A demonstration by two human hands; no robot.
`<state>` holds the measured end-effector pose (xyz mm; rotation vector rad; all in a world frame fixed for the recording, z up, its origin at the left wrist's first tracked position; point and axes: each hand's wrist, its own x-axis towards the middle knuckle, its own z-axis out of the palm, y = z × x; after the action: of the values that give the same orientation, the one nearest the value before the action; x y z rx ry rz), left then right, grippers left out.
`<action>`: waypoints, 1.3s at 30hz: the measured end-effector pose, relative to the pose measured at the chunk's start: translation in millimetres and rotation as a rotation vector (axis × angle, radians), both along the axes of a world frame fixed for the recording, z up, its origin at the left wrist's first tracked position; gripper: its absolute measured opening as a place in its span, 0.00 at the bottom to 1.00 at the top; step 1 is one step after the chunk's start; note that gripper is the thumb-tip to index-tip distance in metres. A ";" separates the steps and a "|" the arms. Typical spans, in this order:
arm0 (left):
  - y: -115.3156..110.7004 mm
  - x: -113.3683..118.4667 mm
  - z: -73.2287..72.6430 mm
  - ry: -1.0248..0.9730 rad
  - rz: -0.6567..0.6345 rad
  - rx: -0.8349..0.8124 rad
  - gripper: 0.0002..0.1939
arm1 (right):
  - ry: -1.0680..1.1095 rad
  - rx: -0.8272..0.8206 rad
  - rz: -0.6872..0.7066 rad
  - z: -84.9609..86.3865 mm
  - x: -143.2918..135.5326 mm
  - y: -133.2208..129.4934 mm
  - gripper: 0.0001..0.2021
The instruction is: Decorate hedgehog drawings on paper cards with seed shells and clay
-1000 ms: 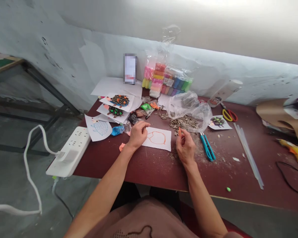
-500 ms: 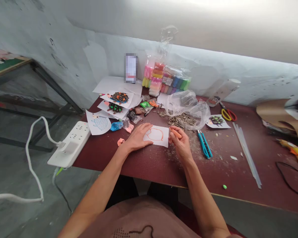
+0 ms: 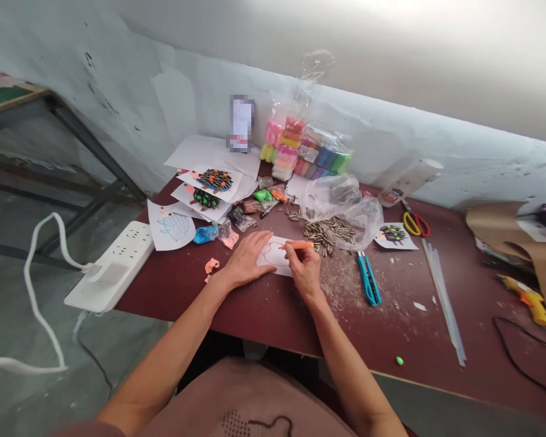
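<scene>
A small white paper (image 3: 277,269) with an orange outline drawn on it lies on the dark red table, partly hidden by both hands. My left hand (image 3: 249,260) rests on its left edge, fingers stretched out and flat. My right hand (image 3: 304,267) grips an orange marker (image 3: 300,246), whose tip points left over the drawing; I cannot tell whether it touches the paper. Just behind the right hand lies a heap of striped sunflower seeds (image 3: 330,233), partly under a clear plastic bag (image 3: 359,206). Scraps of pink clay (image 3: 212,265) sit left of my left hand.
Hedgehog pictures (image 3: 213,180) and a blue hedgehog drawing (image 3: 175,226) lie at left, near a white power strip (image 3: 113,267). Packs of coloured clay (image 3: 309,152) stand at the wall. A blue utility knife (image 3: 368,279), scissors (image 3: 416,223), glue sticks (image 3: 443,303) and a yellow glue gun (image 3: 530,300) lie right.
My right hand has moved left from the paper's right edge onto the drawing, bringing the orange marker over it. My left hand stays on the paper. The view has shifted slightly.
</scene>
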<state>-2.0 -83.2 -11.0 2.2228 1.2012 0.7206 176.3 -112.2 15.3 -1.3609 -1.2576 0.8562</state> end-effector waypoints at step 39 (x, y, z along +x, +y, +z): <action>8.2 0.9 6.7 0.041 -0.030 -0.037 0.39 | -0.351 0.089 0.022 -7.6 -12.6 0.1 0.11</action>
<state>-1.1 -75.0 -4.3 2.2306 1.1884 0.6392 163.7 -112.1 7.7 -1.4687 -1.5622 0.5823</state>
